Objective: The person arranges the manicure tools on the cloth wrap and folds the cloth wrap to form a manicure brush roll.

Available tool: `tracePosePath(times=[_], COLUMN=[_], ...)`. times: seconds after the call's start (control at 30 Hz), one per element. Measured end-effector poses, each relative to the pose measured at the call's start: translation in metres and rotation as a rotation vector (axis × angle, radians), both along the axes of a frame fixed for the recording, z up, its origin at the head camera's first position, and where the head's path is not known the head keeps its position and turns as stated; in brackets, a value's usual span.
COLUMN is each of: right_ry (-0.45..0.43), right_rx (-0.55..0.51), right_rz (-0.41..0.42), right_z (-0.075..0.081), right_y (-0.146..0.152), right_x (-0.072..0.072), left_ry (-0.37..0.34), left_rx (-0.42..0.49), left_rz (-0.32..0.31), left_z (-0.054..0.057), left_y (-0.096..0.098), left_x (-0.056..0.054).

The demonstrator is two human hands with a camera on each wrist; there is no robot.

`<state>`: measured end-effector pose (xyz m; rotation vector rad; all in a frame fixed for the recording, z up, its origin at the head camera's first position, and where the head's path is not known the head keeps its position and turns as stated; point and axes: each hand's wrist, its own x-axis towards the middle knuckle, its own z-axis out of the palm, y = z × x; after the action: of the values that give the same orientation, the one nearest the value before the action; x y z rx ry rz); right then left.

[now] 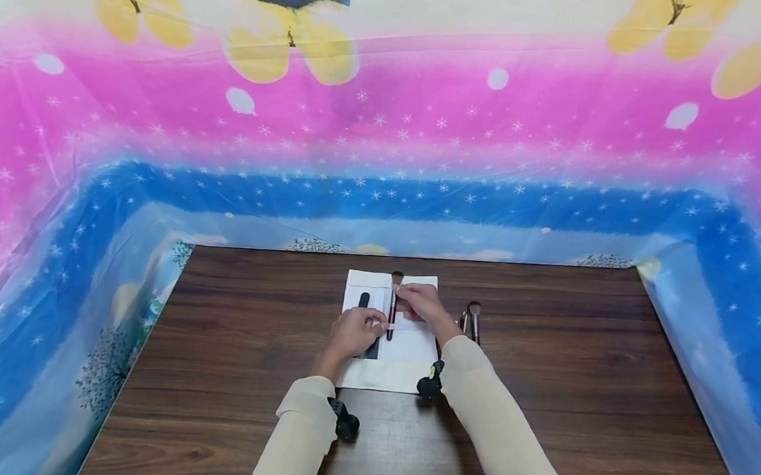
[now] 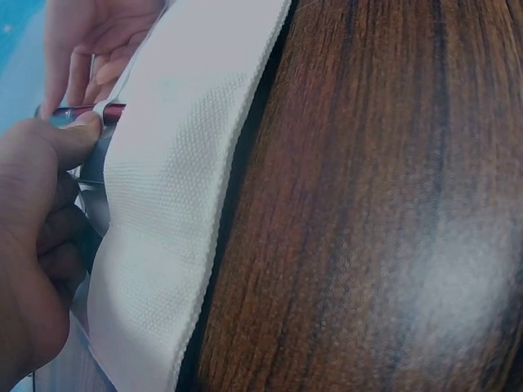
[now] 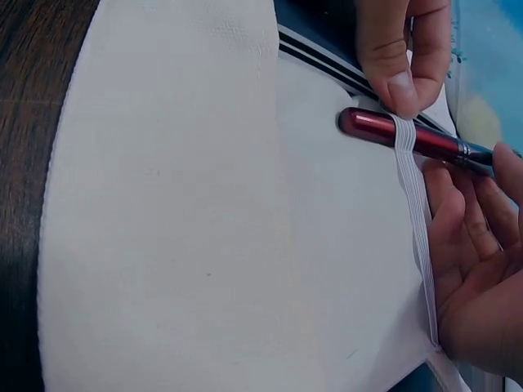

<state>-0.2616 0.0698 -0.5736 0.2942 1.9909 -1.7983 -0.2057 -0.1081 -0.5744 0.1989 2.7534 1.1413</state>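
Nearest, two cream sleeves [image 1: 300, 429] reach in from six o'clock toward a white fabric brush case [image 1: 405, 375] spread on the wood-grain table [image 1: 576, 351]. The person's left hand [image 1: 351, 332], on the case's nine o'clock side, has thumb and forefinger closed in a pinch on a white elastic band [image 3: 418, 220], right where it crosses a makeup brush [image 1: 393, 311]. That brush lies over the case's middle, bristles toward twelve and red handle toward six, its butt end poking out past the band. A black, round-ended tool [image 1: 364, 300] sits at ten o'clock from the left hand. Just farther, the right hand [image 1: 421, 302] holds the brush near its ferrule, thumb and fingertips closed on it, the other fingers loosely bent. The step in hand seems to be threading the handle beneath the elastic; the next move probably calls for steadying the band while sliding the brush toward six o'clock. Two more brushes [image 1: 475, 313] rest off the case at three o'clock; beyond hangs a snowflake-patterned backdrop [image 1: 422, 200].
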Motion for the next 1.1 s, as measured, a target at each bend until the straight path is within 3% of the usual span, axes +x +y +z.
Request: tracePosePath(times=[0.2, 0.43, 0.67, 0.97, 1.1], right_ry=[-0.013, -0.042, -0.043, -0.038, -0.054], right_rx=[-0.019, -0.007, 0.067, 0.269, 0.326], right_rz=[-0.047, -0.019, 0.056, 0.222, 0.254], right_z=[0.000, 0.003, 0.009, 0.017, 0.020], right_y=[-0.001, 0.003, 0.007, 0.006, 0.003], right_x=[-0.002, -0.003, -0.001, 0.001, 0.002], left_ry=[0.005, 0.007, 0.002, 0.000, -0.013], left_rx=[-0.009, -0.006, 0.014, 0.025, 0.021], left_rz=[0.004, 0.010, 0.007, 0.013, 0.010], left_z=[0.001, 0.001, 0.000, -0.001, -0.001], left_y=[0.000, 0.001, 0.000, 0.001, 0.001], left_x=[0.000, 0.000, -0.001, -0.001, 0.000])
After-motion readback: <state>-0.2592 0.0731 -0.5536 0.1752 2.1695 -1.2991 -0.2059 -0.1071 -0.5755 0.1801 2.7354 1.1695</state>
